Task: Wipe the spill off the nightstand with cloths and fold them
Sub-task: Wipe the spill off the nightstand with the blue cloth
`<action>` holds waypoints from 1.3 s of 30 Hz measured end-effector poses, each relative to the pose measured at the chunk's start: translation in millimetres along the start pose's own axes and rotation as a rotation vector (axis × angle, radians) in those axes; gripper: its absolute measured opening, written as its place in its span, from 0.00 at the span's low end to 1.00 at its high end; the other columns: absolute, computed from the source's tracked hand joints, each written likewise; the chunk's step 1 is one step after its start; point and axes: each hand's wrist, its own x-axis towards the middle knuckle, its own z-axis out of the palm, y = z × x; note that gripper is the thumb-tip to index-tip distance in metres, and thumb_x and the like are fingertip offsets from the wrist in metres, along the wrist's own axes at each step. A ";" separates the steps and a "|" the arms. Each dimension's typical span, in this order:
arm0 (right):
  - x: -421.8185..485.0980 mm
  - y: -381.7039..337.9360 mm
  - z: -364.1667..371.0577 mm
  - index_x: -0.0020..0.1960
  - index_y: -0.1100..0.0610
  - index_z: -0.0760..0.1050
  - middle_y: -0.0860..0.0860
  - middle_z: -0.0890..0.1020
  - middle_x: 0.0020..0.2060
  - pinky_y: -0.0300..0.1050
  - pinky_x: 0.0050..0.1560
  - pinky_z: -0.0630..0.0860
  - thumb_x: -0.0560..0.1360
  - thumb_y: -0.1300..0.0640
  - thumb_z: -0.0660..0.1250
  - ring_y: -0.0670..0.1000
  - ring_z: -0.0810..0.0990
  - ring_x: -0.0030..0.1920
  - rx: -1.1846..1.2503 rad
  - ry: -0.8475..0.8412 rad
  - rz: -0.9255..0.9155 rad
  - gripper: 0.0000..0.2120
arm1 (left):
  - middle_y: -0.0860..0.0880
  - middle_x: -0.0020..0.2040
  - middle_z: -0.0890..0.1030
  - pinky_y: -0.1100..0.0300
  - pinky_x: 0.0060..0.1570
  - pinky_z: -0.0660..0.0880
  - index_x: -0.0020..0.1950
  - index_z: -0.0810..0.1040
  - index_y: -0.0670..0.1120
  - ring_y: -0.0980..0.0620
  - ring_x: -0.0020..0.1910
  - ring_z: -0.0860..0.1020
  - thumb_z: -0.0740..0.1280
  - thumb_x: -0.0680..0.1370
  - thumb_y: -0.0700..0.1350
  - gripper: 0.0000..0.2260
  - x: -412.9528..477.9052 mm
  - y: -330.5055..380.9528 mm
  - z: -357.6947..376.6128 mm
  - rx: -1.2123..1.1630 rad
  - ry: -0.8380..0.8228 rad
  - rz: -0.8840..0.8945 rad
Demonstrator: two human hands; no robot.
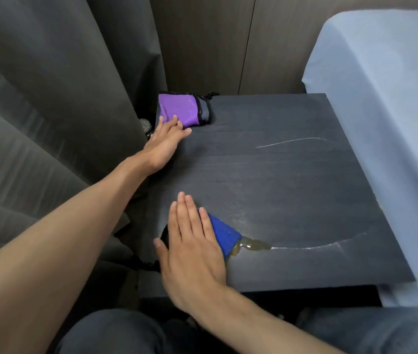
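The dark grey nightstand top (292, 180) fills the middle of the view. My right hand (192, 249) lies flat, fingers together, pressing a blue cloth (224, 235) onto the front left of the top. A yellowish puddle of spill (252, 245) sits right at the cloth's right edge, with a thin wet streak curving off to the right. My left hand (165, 144) reaches to the back left corner, its fingertips resting on a folded purple cloth (179, 109) with a grey band. Neither hand is closed around its cloth.
Grey curtains (49, 111) hang along the left side. A bed with a light blue sheet (386, 123) borders the nightstand on the right. Dark wall panels stand behind. My knees in dark trousers (116, 333) are below the front edge.
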 end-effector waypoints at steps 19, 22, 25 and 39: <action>-26.9 124.6 -48.2 0.82 0.56 0.44 0.50 0.43 0.81 0.54 0.79 0.41 0.85 0.44 0.44 0.47 0.35 0.79 -0.082 -0.269 -0.578 0.29 | 0.57 0.81 0.48 0.50 0.75 0.39 0.80 0.57 0.50 0.58 0.78 0.37 0.53 0.73 0.64 0.37 5.8 -4.6 1.3 0.051 0.007 0.018; -30.9 140.3 -56.1 0.82 0.55 0.44 0.50 0.42 0.81 0.54 0.79 0.40 0.85 0.43 0.43 0.46 0.35 0.79 -0.074 -0.292 -0.592 0.29 | 0.58 0.81 0.48 0.50 0.75 0.38 0.80 0.57 0.50 0.58 0.78 0.37 0.54 0.73 0.64 0.37 6.8 -6.0 1.6 0.057 0.007 0.021; -33.7 157.1 -61.4 0.82 0.55 0.45 0.50 0.43 0.81 0.54 0.79 0.42 0.85 0.43 0.42 0.47 0.36 0.79 -0.078 -0.307 -0.613 0.29 | 0.57 0.81 0.47 0.50 0.75 0.38 0.80 0.57 0.50 0.58 0.78 0.37 0.54 0.73 0.63 0.37 6.8 -6.1 2.8 0.067 0.002 0.027; -46.7 221.3 -83.3 0.82 0.55 0.44 0.49 0.43 0.81 0.58 0.79 0.45 0.85 0.44 0.46 0.48 0.38 0.80 -0.160 -0.338 -0.644 0.29 | 0.55 0.81 0.48 0.49 0.76 0.39 0.80 0.57 0.48 0.56 0.78 0.37 0.54 0.73 0.62 0.37 6.0 -3.6 2.1 0.100 0.013 0.026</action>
